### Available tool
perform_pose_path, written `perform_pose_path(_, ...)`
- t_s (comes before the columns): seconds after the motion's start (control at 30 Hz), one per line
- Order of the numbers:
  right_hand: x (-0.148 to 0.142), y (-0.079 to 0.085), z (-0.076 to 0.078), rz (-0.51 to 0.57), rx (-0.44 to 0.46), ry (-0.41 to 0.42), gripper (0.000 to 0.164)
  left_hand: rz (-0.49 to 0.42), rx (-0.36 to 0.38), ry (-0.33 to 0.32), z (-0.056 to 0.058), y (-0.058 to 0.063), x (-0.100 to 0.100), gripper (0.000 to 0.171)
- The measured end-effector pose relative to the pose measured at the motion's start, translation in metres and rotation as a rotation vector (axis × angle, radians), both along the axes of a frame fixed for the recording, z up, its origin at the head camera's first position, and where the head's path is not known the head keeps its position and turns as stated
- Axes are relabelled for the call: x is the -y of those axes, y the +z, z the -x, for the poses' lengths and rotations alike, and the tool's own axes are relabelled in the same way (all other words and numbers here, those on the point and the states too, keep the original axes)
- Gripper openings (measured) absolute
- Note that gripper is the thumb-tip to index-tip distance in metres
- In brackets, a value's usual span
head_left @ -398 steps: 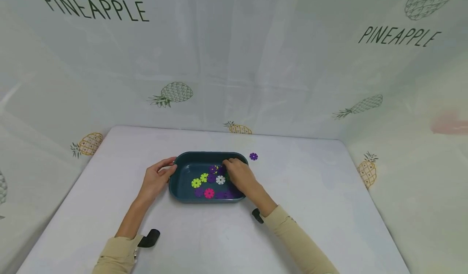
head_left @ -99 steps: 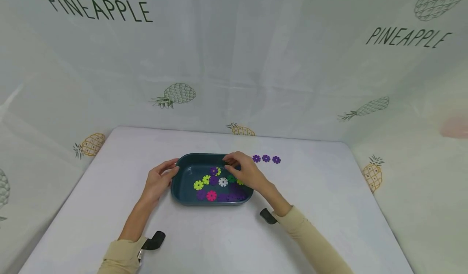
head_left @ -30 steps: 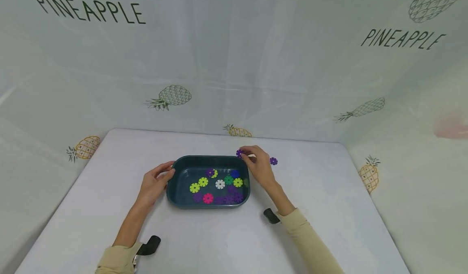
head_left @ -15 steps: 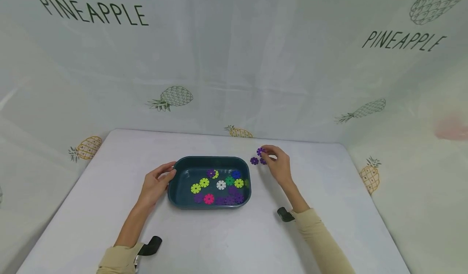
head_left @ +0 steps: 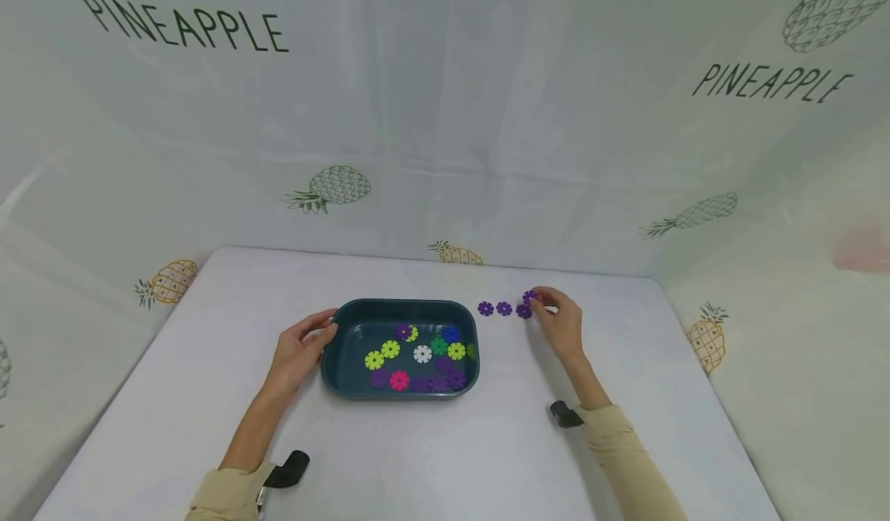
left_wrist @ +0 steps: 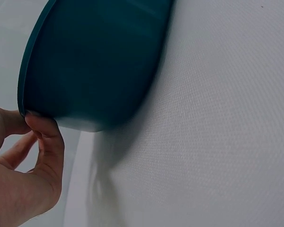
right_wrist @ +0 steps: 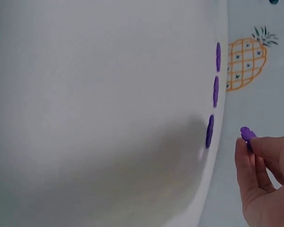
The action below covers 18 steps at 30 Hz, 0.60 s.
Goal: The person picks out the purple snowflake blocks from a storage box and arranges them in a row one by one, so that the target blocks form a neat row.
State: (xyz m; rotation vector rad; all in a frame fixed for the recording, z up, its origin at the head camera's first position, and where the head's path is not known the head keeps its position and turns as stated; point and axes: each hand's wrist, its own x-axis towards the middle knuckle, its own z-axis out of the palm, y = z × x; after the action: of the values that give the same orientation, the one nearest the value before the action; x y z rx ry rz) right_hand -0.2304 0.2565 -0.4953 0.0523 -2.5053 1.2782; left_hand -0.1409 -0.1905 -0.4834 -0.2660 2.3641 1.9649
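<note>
My left hand [head_left: 292, 360] pinches the left end of a dark teal tray [head_left: 399, 396] between thumb and fingers; the left wrist view shows the thumb on the tray wall [left_wrist: 94, 66]. Above the table to the right of the tray, my right hand [head_left: 562, 329] pinches a purple snowflake disc [head_left: 528, 296]. In the right wrist view that held disc [right_wrist: 246, 133] sits between thumb and fingertips, clear of the tabletop. Three purple discs lie in a row, the left disc [head_left: 485, 308], the middle disc [head_left: 504, 308] and the right disc [head_left: 524, 311], nearest the hand.
Inside the tray lie several discs: yellow-green [head_left: 374, 360], pink [head_left: 399, 380], white [head_left: 422, 354], green [head_left: 439, 346], blue [head_left: 450, 334] and purple. The white table [head_left: 389, 459] ends at the back against a pineapple-print curtain [head_left: 445, 119].
The row has grown from one purple disc to three. A further purple disc was lifted from the tray and carried rightward past the row's right end. My left hand stays on the tray.
</note>
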Motion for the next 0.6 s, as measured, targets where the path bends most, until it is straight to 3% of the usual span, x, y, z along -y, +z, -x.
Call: perform_pose_path(0.6, -0.026, -0.011, -0.001, -0.097, 0.131, -0.053, 0.022, 0.000, 0.013, 0.005, 0.000, 0.000, 0.000, 0.049)
